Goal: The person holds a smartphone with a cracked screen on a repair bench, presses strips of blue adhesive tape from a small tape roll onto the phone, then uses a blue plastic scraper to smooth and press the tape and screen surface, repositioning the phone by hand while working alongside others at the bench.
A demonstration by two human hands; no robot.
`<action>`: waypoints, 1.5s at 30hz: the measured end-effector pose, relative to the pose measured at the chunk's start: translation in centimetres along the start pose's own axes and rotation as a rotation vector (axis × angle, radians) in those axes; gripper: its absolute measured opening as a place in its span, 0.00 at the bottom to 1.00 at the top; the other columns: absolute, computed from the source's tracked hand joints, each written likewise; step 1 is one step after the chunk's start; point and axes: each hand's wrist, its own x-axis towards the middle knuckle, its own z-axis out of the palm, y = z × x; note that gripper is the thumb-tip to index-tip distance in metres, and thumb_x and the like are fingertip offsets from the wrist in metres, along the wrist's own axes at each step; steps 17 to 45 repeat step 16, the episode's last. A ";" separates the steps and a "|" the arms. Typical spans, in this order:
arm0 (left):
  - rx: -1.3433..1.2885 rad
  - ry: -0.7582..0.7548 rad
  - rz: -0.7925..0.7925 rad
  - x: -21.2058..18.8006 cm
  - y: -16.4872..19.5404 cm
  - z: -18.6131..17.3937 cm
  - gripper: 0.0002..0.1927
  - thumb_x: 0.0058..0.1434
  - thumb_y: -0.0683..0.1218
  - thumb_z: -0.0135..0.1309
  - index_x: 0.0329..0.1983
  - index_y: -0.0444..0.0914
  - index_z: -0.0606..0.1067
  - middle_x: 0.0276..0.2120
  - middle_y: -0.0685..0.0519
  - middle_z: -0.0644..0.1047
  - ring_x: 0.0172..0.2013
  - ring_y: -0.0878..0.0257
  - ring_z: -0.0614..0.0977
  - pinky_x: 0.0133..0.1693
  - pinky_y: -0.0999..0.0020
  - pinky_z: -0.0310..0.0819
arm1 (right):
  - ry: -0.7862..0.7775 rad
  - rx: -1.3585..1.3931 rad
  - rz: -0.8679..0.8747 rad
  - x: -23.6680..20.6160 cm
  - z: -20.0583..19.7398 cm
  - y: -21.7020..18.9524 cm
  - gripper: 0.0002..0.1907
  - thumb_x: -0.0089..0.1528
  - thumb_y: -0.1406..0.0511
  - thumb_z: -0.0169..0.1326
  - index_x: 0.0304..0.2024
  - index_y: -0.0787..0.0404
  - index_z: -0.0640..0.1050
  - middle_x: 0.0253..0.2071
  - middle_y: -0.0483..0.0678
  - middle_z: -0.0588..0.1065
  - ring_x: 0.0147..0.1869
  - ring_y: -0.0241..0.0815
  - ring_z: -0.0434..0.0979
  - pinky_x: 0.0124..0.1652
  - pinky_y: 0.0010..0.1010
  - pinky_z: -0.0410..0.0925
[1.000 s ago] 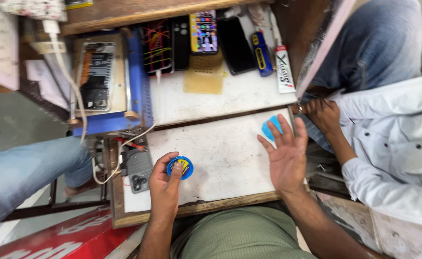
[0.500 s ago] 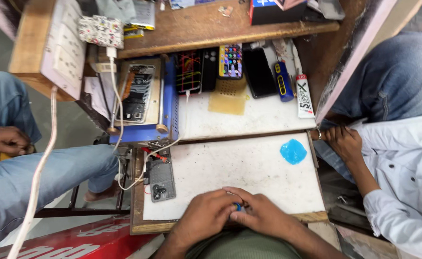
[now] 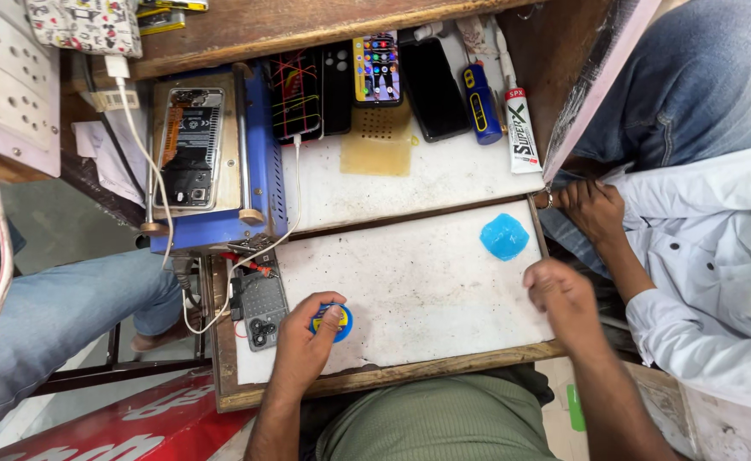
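Head view, looking straight down: the left hand (image 3: 307, 341) rests on the white bench (image 3: 418, 282) near its front edge, its fingers (image 3: 331, 318) curled over a small round blue-and-yellow tin (image 3: 333, 323) and pressing it to the surface. Just left of that hand lies an opened phone (image 3: 260, 309) with its back off and thin wires running up from it. The right hand (image 3: 563, 297) sits at the bench's right edge, fingers clenched into a loose fist with nothing visible in them. A blue gel pad (image 3: 504, 236) lies on the bench just above that hand, apart from it. Farther back, a blue heating machine (image 3: 209, 162) carries another opened phone, and several phones (image 3: 375, 68) stand in a row beside a glue tube (image 3: 521, 128). At the right, another person's hand (image 3: 593, 209) in a white sleeve touches the bench corner.
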 end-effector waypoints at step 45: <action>0.120 -0.056 0.140 0.0 -4.7 3.2 0.08 0.67 0.42 0.54 0.45 0.35 0.79 0.36 0.47 0.81 0.37 0.58 0.83 0.42 0.68 0.76 | 0.156 -0.534 -0.406 3.1 0.4 -10.6 0.19 0.69 0.71 0.51 0.62 0.67 0.67 0.60 0.50 0.72 0.60 0.43 0.75 0.60 0.33 0.67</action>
